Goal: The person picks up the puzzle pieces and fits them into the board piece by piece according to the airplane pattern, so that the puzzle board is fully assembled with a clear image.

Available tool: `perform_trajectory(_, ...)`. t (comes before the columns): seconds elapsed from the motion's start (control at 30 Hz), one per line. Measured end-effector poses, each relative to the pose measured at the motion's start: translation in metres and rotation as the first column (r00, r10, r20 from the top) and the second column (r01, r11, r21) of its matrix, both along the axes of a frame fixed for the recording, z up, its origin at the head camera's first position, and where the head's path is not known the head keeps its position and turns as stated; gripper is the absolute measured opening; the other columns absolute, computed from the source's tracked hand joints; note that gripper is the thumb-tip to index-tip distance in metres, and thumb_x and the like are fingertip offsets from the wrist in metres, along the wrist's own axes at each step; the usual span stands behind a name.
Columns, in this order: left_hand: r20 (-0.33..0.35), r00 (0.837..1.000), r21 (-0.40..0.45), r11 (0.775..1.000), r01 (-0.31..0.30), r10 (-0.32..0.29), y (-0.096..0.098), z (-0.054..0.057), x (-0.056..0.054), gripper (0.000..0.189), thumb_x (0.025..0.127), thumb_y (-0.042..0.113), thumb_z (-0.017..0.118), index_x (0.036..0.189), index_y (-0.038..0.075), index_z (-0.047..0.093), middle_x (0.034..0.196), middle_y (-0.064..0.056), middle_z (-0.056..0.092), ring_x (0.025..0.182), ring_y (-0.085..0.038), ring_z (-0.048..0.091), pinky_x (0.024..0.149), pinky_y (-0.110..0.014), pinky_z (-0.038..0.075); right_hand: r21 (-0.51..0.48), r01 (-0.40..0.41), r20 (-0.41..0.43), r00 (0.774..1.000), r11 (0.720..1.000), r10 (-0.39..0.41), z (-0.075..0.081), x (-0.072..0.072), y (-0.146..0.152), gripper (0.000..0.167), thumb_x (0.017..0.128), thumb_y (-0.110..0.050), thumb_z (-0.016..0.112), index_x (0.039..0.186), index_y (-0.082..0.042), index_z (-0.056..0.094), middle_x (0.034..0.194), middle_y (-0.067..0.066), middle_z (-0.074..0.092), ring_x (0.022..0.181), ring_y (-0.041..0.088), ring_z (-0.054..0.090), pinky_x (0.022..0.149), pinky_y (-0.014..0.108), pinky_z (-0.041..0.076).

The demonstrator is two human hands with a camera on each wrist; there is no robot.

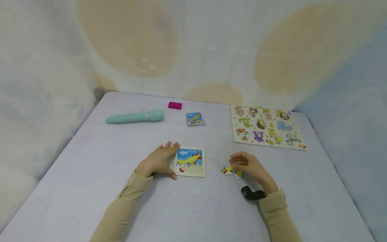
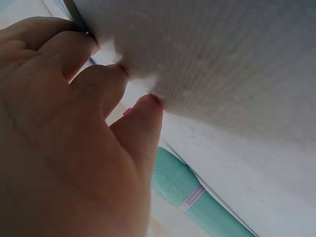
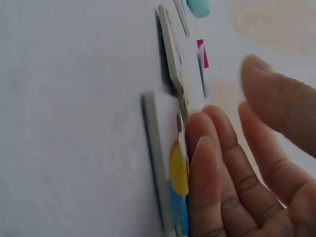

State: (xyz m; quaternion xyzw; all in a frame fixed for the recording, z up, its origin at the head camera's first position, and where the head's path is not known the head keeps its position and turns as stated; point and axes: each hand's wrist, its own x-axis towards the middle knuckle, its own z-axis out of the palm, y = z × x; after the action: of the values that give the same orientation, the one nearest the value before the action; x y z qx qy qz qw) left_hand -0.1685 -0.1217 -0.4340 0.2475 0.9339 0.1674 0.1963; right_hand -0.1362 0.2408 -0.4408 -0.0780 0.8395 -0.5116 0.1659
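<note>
A small wooden jigsaw puzzle [image 1: 193,171] with a yellow airplane on blue lies mid-table, its lower part showing bare tray. My left hand [image 1: 158,161] rests with spread fingers along its left edge, the thumb at the lower corner. In the left wrist view its fingertips [image 2: 154,98] press on the white tabletop. Several loose jigsaw pieces [image 1: 227,169] lie to the right of the puzzle. Over them is my right hand [image 1: 249,165]; in the right wrist view its fingers lie against the top of a yellow-and-blue piece [image 3: 178,168], with the thumb [image 3: 276,96] held apart.
Behind the puzzle lie a mint-green pen-shaped object [image 1: 134,117], a magenta block [image 1: 175,105] and a small airplane picture card [image 1: 195,118]. An animal puzzle board [image 1: 251,137] lies at the back right. A black band-like device [image 1: 252,194] sits at my right wrist. Patterned curtains [image 1: 211,50] surround the table.
</note>
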Motion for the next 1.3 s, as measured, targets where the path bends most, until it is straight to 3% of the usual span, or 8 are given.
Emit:
perform_trajectory(0.23,0.011,1.000,0.017,1.000,-0.014,0.013,0.001,0.002,0.003,0.119,0.063,0.045,0.088,0.154,0.005,0.022,0.162,-0.010,0.019,0.152,-0.033,0.009,0.123,-0.053,0.010,0.175,0.014,-0.081,0.997,0.984,0.001,-0.001,0.010,-0.009,0.039,0.079,-0.011,0.077,0.116,-0.007,0.065,0.114,0.011,0.066,0.100,0.020,0.058,0.079,0.021,0.049)
perform_trajectory(0.43,0.000,1.000,0.008,1.000,-0.010,0.010,0.003,0.000,0.001,0.119,0.063,0.046,0.088,0.154,0.006,0.022,0.162,-0.009,0.019,0.152,-0.033,0.009,0.123,-0.053,0.010,0.207,0.021,-0.126,0.992,0.978,0.005,0.000,0.008,-0.016,0.034,0.078,-0.001,0.075,0.111,-0.007,0.066,0.103,0.010,0.065,0.091,0.018,0.056,0.074,0.021,0.047)
perform_trajectory(0.7,0.005,1.000,0.007,1.000,-0.004,0.004,0.007,0.000,0.001,0.119,0.063,0.046,0.088,0.154,0.006,0.022,0.162,-0.009,0.019,0.152,-0.033,0.009,0.123,-0.053,0.010,0.073,0.049,-0.087,0.995,0.996,-0.043,0.002,-0.004,-0.029,0.036,0.085,0.001,0.067,0.121,-0.002,0.061,0.102,0.015,0.060,0.085,0.015,0.059,0.068,0.020,0.052)
perform_trajectory(0.93,0.005,1.000,-0.008,1.000,-0.002,0.002,0.005,0.001,0.002,0.120,0.063,0.046,0.088,0.154,0.006,0.022,0.162,-0.010,0.018,0.152,-0.033,0.009,0.123,-0.053,0.010,-0.070,0.060,-0.041,0.997,0.996,-0.063,0.005,-0.016,-0.069,0.036,0.085,-0.003,0.071,0.119,0.002,0.060,0.097,0.014,0.063,0.076,0.011,0.062,0.065,0.022,0.054)
perform_trajectory(1.13,0.000,1.000,-0.002,1.000,-0.001,0.001,0.005,0.001,0.001,0.120,0.063,0.047,0.088,0.154,0.005,0.022,0.162,-0.010,0.019,0.151,-0.034,0.010,0.123,-0.054,0.011,-0.101,-0.006,-0.049,0.999,0.995,0.001,0.002,-0.017,-0.111,0.035,0.082,-0.004,0.074,0.116,0.001,0.062,0.093,0.016,0.066,0.071,0.011,0.062,0.062,0.021,0.052)
perform_trajectory(1.3,0.000,1.000,0.015,1.000,0.001,-0.001,0.004,0.001,0.001,0.120,0.062,0.047,0.088,0.154,0.005,0.024,0.162,-0.011,0.020,0.151,-0.034,0.011,0.122,-0.055,0.012,-0.043,-0.036,-0.102,0.994,0.998,0.031,-0.001,-0.013,-0.132,0.034,0.079,-0.001,0.075,0.111,0.000,0.064,0.086,0.013,0.067,0.068,0.010,0.060,0.060,0.018,0.050)
